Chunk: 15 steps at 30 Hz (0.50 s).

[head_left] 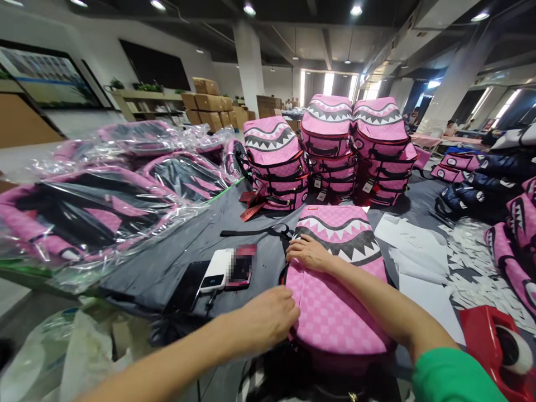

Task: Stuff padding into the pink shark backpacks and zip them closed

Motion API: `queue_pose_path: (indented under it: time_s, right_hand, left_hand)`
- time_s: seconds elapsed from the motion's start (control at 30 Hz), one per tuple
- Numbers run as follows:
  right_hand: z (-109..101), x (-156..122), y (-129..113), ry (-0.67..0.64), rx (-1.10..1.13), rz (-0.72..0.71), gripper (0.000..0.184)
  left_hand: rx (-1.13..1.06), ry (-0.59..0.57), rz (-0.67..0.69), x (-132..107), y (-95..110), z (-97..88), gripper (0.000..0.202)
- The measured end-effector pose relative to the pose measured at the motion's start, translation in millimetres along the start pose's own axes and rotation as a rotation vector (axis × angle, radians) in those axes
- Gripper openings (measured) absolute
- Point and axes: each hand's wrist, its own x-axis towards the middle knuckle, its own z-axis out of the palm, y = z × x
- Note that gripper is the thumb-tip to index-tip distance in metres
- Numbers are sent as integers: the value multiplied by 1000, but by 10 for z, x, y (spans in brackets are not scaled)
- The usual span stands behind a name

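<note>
A pink checkered backpack (339,301) with a black-and-white shark-mouth print lies face up on the dark table cover in front of me. My right hand (310,254) rests on its upper left part, fingers spread over the edge. Lower on the same side, my left hand (274,315) is closed against the bag's edge seam; what its fingers pinch is hidden. A black strap (251,231) runs out from the bag to the left. Beside it lie a white power bank (215,271) with a cable and a phone (242,268) whose screen is blurred.
Behind stand stacks of pink backpacks (276,162). Plastic-wrapped pink bags (92,206) are piled at left. To the right are white paper sheets (414,251), scattered white scraps (473,262), a red tape dispenser (481,340) and dark blue bags (473,195).
</note>
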Motion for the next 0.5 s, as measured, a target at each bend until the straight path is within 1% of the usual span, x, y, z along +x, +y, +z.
queue_pose_path:
  time_s: [0.03, 0.07, 0.1, 0.17, 0.2, 0.23, 0.27, 0.33, 0.4, 0.43, 0.47, 0.5]
  right_hand:
    - [22, 8, 17, 28, 8, -9, 21]
    - [37, 12, 31, 65, 16, -3, 24]
    - [48, 14, 40, 110, 24, 21, 28]
    - [70, 22, 48, 217, 34, 115, 41]
    - [84, 25, 46, 272, 31, 169, 47]
    - [100, 25, 39, 320, 26, 214, 51]
    - [120, 19, 28, 360, 13, 240, 52]
    - [176, -10, 5, 426, -33, 237, 51]
    - [258, -51, 2, 503, -111, 196, 51]
    - [308, -68, 14, 544, -155, 147, 51]
    - [360, -80, 35, 568, -186, 149, 51]
    - [412, -86, 61, 597, -211, 146, 52]
  left_hand:
    - [-91, 7, -51, -99, 23, 17, 21]
    - [-208, 30, -143, -179, 0, 48, 27]
    - [-339, 81, -271, -232, -65, 93, 32]
    - [-614, 248, -563, -242, -279, 222, 35]
    - [-723, 340, -691, -199, -397, 302, 33]
    - [-811, 424, -786, -130, -499, 389, 29]
    - [-866, 463, -832, -42, -573, 478, 27]
    - [-904, 497, -859, 155, -616, 654, 28]
    - [-923, 574, -902, 340, -553, 824, 35]
    - [-939, 612, -911, 418, -508, 907, 40]
    - [-956, 654, -914, 486, -469, 987, 47]
    - [-1046, 720, -914, 545, -442, 1059, 52]
